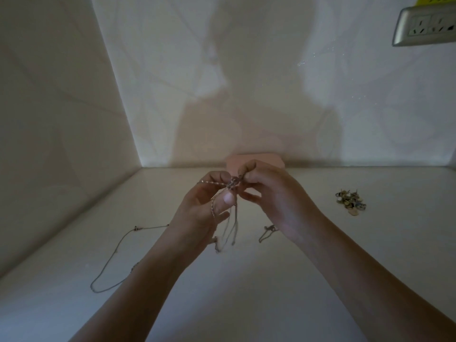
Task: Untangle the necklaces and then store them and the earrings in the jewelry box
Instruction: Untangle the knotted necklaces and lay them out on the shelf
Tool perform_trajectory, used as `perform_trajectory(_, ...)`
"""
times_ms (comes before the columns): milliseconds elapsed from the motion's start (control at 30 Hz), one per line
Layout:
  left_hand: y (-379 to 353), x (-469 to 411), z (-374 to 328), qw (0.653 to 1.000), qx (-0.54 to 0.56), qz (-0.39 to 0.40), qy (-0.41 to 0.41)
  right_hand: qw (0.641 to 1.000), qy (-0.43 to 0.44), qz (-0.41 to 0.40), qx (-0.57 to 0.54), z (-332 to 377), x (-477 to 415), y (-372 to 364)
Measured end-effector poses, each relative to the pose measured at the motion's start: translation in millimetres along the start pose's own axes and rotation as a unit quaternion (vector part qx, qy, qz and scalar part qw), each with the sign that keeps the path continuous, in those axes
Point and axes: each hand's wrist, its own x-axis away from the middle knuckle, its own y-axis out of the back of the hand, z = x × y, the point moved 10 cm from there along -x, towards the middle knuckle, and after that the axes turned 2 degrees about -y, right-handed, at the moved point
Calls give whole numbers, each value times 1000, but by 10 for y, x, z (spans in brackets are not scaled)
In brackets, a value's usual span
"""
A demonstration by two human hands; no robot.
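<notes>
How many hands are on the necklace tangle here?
2. The left hand pinches the tangle from its left side; the right hand pinches it from the right. No others seem hidden.

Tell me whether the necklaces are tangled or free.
Tangled: the left hand and right hand pinch a knot of chain above the table, and strands hang from it.

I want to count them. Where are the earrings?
In the head view, the earrings lie piled on the table, right of the right hand.
</notes>
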Motion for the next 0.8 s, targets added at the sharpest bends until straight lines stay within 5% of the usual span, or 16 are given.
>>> perform_trajectory(333,-15,10,9,998,31,46,20,976,-75,110,-170,-115,8,-126)
perform_trajectory(600,0,7,95,989,-138,47,25,942,-144,37,-302,-305,-52,-4)
perform_trajectory(800,119,-10,174,975,-215,35,45,955,-151,24,-254,-291,-97,171)
